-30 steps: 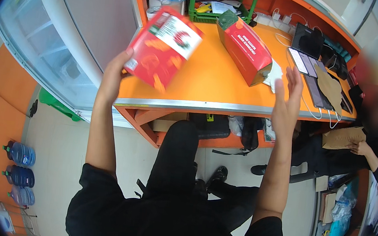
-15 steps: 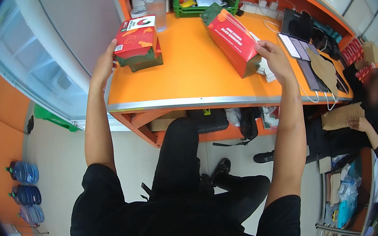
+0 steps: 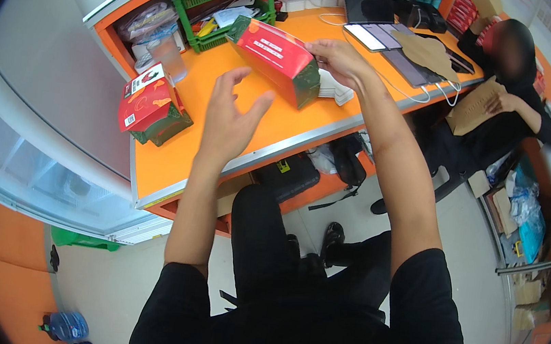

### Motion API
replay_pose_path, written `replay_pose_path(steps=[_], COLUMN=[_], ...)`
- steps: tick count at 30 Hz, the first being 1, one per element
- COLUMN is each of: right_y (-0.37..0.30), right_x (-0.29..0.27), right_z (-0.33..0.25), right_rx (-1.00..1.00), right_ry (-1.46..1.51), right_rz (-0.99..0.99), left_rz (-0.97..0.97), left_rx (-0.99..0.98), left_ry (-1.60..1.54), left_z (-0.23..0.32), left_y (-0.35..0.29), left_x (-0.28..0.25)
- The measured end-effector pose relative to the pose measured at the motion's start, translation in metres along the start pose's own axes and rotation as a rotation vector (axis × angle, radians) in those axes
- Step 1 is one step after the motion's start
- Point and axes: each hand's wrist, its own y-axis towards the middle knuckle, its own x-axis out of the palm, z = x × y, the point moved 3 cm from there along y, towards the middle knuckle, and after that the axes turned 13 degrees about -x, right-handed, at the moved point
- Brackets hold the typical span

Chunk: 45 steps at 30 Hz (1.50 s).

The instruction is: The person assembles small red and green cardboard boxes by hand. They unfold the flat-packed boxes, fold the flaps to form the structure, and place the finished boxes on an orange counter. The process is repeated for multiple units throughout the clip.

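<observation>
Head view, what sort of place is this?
Probably the staff side of a small takeaway or shop, judging by the orange counter with red boxes, a cabled tablet, and what looks like a glass fridge.

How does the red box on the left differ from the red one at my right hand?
The left box sits on the desk with no hand touching it, while your right hand grips the right box near its upper corner. The left box shows a white panel; the right box shows a red side with white lettering. Both are red with dark green parts.
</observation>
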Motion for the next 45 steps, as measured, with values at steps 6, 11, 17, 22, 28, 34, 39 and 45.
replay_pose_path(steps=[6, 11, 17, 22, 28, 34, 39, 45], right_y=[0.018, 0.022, 0.012, -0.083, -0.244, -0.359, -0.406, -0.425], right_x=[0.013, 0.005, -0.006, -0.006, -0.037, -0.047, -0.042, -0.058], right_z=[-0.018, -0.035, -0.074, -0.138, -0.125, -0.049, -0.030, -0.002], right_rx=[-0.026, -0.167, -0.662, -0.788, -0.629, -0.357, -0.338, -0.007], right_ry=[-0.158, -0.356, -0.779, -0.623, -0.149, 0.322, 0.220, 0.151], right_rz=[-0.066, 0.048, 0.322, 0.331, 0.440, 0.698, 0.847, 0.926], left_rz=[0.208, 0.122, 0.125, 0.173, -0.163, -0.752, -0.872, -1.016], left_rx=[0.016, -0.057, -0.008, 0.072, 0.162, -0.148, -0.591, -0.946], left_ry=[0.080, 0.182, 0.250, -0.118, -0.762, -1.109, -0.835, -0.608], left_z=[-0.004, -0.020, -0.031, -0.012, 0.047, 0.083, 0.049, -0.010], left_y=[0.042, 0.043, 0.048, 0.042, 0.004, -0.059, -0.124, -0.202], left_x=[0.064, 0.066, 0.068, 0.044, 0.039, 0.116, 0.213, 0.282])
